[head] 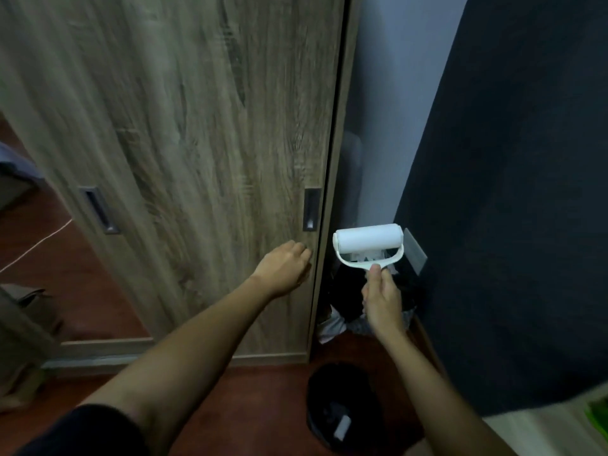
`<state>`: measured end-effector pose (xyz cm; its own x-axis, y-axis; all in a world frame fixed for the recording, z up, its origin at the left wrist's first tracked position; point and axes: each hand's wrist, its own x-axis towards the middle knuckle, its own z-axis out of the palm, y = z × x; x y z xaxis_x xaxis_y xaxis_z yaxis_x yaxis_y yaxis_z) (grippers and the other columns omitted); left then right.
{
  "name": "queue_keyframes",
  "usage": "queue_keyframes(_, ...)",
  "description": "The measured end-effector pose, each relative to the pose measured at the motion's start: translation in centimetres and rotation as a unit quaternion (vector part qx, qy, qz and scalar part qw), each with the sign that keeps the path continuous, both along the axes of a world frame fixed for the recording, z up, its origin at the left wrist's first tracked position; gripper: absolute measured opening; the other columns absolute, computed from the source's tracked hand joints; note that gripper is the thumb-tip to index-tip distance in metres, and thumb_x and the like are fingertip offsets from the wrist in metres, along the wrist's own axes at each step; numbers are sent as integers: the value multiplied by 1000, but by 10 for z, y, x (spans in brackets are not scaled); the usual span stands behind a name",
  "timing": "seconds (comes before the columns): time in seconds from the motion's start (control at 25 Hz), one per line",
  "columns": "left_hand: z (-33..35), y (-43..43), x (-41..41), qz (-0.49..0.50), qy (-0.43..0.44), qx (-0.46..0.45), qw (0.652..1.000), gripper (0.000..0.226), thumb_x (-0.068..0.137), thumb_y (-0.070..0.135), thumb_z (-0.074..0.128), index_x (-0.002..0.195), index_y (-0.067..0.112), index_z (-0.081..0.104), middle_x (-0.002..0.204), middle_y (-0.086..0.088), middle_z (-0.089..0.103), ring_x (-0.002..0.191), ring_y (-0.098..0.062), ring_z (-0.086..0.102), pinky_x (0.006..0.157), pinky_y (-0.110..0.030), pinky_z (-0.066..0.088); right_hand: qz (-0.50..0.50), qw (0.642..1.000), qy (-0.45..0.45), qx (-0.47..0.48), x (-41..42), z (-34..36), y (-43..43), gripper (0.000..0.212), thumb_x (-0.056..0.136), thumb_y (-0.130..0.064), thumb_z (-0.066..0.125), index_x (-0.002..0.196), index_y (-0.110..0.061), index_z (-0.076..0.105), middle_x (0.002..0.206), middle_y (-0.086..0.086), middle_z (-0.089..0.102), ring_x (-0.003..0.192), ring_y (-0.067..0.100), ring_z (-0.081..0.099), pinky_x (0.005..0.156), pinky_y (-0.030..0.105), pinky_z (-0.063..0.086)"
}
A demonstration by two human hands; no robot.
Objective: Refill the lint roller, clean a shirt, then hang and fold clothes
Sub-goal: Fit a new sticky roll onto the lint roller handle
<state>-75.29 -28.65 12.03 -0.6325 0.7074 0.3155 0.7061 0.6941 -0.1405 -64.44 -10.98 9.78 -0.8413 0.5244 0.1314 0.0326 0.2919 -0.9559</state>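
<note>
— A: White lint roller [368,240], plain, roll and frame alike.
— B: Grey-brown wood grain on the wardrobe door [197,126], streaked darker; dark grey recessed handle [312,210].
— A: Reddish-brown floor [256,406], pale blue-grey wall [388,93].
— B: Deep navy panel [510,225] at right. Black bin [339,390], black sleeve [82,432].

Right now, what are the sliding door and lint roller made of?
The sliding door looks like matte laminate: flat grey-brown grain, no sheen. The lint roller has a smooth white frame, likely plastic, and a matte white roll, probably paper.
</note>
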Motion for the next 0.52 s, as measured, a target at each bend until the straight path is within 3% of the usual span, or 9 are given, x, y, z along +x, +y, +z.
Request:
queue_keyframes(0.12,12,27,-55,-35,29,-129,991,22,74,26,53,73,10,67,67,-7,62,58,-23,60,51,-27,51,7,1000,10,15,-52,14,18,36,97,-45,32,67,-27,43,54,-6,44,49,10,43,55,32,38)
queue_keyframes(0.2,19,41,-86,-57,50,-187,979,16,61,27,71,69,14,70,66,-3,63,58,-19,60,51,-22,49,5,1000,10,15,-76,20,24,36,97,-44,32,70,-24,44,55,-3,44,50,12,44,55,32,39)
queue_keyframes(0.28,24,54,-113,-64,74,-237,967,15,57,27,75,65,15,72,66,-1,64,59,-17,60,53,-20,47,9,1000,6,11,-94,21,29,38,96,-46,31,75,-19,48,56,-3,44,51,12,44,55,33,40)
queue_keyframes(0.32,23,60,-127,-74,85,-261,959,13,63,27,71,70,16,74,72,-1,65,65,-17,61,58,-21,48,7,1000,1,8,-103,21,32,40,96,-47,31,79,-15,49,56,-4,44,51,12,44,54,33,40)
queue_keyframes(0.4,20,67,-148,-73,56,-318,944,25,85,20,52,100,13,71,102,-9,64,93,-26,59,80,-30,48,4,1000,6,-12,-115,22,35,44,96,-46,31,86,-8,50,54,-5,42,48,10,41,51,32,37)
queue_keyframes(0.44,15,70,-160,-71,44,-339,937,32,92,15,43,113,8,65,116,-14,58,107,-31,52,92,-36,43,3,1000,13,-24,-120,23,36,46,97,-45,31,87,-4,49,52,-5,40,46,9,39,49,31,36)
queue_keyframes(0.52,16,73,-179,-69,36,-370,926,35,96,14,36,122,8,59,131,-17,48,121,-34,41,106,-41,32,0,999,21,-36,-130,26,38,45,97,-41,32,84,-2,48,51,-4,38,44,8,36,47,30,33)
